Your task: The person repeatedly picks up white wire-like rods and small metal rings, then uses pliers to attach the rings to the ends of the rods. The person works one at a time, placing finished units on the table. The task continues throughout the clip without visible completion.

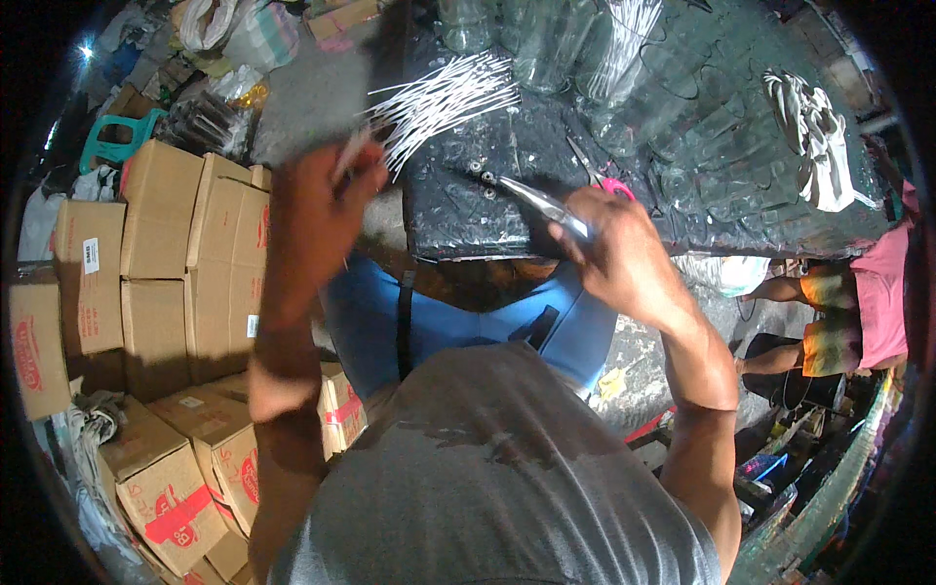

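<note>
My right hand [619, 244] is closed round a pair of metal pliers [548, 207]. Their tips reach a few small metal rings [488, 179] on the black-covered table [458, 229]. My left hand [327, 210], raised off the table's left edge, is pinched and somewhat blurred. A thin pale strand [349, 151] shows at its fingers, and a fine end pokes out below the hand. Just beyond it, a loose pile of thin white strands [448, 102] lies on the table corner. Scissors [612, 185] with pink handles lie past my right hand.
Several clear glass jars [546, 49] stand along the far side, one holding more white strands [624, 44]. White cloth gloves [819, 146] lie at the right. Cardboard boxes [156, 253] are stacked at my left, near a green stool [122, 136]. Another person [877, 302] is at the far right.
</note>
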### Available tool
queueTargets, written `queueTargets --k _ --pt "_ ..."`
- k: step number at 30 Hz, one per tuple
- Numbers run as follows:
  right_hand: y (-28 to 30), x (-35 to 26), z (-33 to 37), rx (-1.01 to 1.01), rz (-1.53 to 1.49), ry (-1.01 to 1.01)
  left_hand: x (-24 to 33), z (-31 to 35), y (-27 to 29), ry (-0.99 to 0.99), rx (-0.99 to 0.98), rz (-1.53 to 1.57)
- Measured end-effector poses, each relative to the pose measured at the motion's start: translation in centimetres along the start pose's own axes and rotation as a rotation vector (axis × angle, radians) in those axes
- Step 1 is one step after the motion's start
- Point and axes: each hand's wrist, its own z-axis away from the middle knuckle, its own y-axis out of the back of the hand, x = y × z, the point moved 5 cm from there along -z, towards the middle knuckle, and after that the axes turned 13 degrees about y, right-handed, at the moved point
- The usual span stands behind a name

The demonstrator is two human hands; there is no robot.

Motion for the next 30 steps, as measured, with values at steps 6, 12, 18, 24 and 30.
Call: queueTargets --k 6,12,18,24,30 --pt "-1.6 2.1 -4.6 0.037 -0.003 0.166 0.3 -11.5 -3.9 -0.281 -0.235 -0.122" --pt "-3.5 2.8 -6.2 -0.064 0.068 0.055 1.1 -10.7 -2.2 -0.278 0.006 -0.049" --pt "-4.3 3.6 -6.2 -0.083 0.127 -0.012 -0.1 -1.8 -3.2 0.329 -0.454 0.536" --pt "-3.2 3.9 -6.0 0.103 -0.104 -0.179 -0.3 2.3 -5.0 0.378 -0.521 0.784" --pt "-2.9 3.5 -3.8 0.166 -0.512 -0.259 0.1 4.4 -6.9 0.305 -0.530 0.844"
